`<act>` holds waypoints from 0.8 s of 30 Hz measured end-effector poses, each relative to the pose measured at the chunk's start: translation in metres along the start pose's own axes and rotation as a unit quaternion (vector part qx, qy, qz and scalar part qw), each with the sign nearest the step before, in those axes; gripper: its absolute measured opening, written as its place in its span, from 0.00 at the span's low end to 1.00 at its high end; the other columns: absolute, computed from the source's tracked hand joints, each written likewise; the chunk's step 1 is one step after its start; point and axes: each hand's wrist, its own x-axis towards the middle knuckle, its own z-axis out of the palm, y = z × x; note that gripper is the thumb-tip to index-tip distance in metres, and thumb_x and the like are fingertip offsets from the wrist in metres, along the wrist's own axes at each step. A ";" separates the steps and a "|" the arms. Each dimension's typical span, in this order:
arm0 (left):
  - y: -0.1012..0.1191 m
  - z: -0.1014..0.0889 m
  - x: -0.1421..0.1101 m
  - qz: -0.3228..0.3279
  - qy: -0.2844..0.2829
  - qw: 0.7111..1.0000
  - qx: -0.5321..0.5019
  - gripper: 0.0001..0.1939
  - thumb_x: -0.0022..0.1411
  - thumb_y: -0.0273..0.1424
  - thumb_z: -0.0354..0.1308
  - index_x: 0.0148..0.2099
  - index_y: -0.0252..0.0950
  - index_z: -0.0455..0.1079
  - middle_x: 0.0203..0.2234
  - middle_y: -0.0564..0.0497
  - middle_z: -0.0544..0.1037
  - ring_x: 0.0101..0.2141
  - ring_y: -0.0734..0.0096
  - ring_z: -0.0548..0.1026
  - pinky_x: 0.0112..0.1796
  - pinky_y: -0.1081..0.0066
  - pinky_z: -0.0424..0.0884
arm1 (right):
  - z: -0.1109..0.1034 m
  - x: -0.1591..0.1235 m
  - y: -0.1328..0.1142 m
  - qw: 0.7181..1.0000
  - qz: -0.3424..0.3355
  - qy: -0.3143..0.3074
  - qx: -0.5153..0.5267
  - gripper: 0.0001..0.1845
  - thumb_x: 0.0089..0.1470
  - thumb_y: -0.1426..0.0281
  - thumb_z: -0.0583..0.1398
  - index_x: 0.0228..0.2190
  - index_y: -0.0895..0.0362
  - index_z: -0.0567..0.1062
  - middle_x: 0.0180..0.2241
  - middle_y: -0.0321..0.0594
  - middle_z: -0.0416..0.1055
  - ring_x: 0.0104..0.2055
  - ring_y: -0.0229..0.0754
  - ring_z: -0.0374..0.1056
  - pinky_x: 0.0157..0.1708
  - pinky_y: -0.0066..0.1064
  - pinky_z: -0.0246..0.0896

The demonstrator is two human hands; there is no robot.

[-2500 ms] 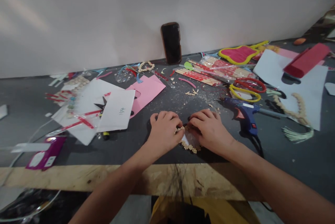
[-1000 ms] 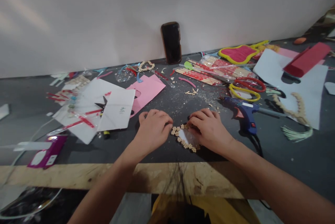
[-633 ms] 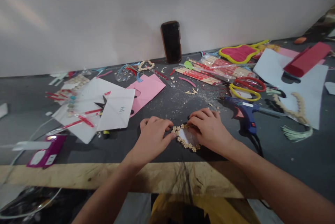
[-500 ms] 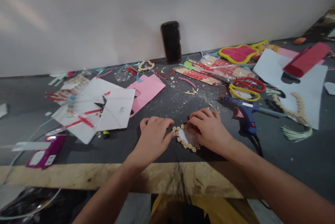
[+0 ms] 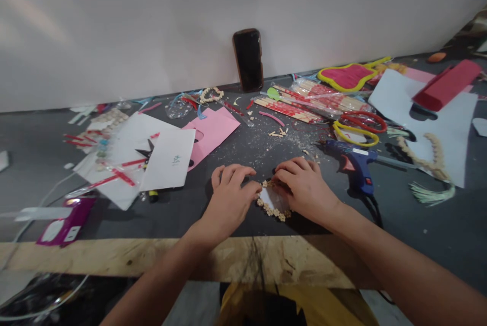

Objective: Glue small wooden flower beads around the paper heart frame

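Observation:
A ring of small wooden flower-shaped pieces [image 5: 274, 212] lies on the dark table, with white and clear material inside it. My right hand [image 5: 304, 186] covers the ring's right side, its fingers curled and pinched on the edge. From the other side, my left hand [image 5: 234, 196] reaches the upper left edge, with bent fingers and the thumb over the flower pieces. Its exact grip is partly hidden. Right of the hands lies a blue hot glue gun [image 5: 359, 166] with a clear glue stick in its back.
A phone [image 5: 248, 59] leans on the white wall. Scissors with red and yellow handles [image 5: 355, 135], packaged chopsticks [image 5: 289, 107] and wood crumbs lie beyond my hands. White sheets [image 5: 169, 161], pink card [image 5: 213, 130] and a purple packet [image 5: 68, 222] are leftward. The wooden table edge [image 5: 152, 257] runs in front.
My left hand has moved right and slightly up, bringing its thumb over the ring's upper left edge. My right hand and the ring have stayed nearly still.

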 end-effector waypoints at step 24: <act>-0.010 0.002 -0.012 -0.115 -0.035 0.990 -0.067 0.11 0.66 0.26 0.52 0.48 0.42 0.71 0.40 0.51 0.78 0.48 0.58 0.66 0.49 0.54 0.54 | 0.001 0.000 0.001 1.000 -0.006 -0.001 0.011 0.07 0.60 0.67 0.57 0.36 0.52 0.76 0.45 0.41 0.75 0.49 0.49 0.62 0.46 0.44 0.50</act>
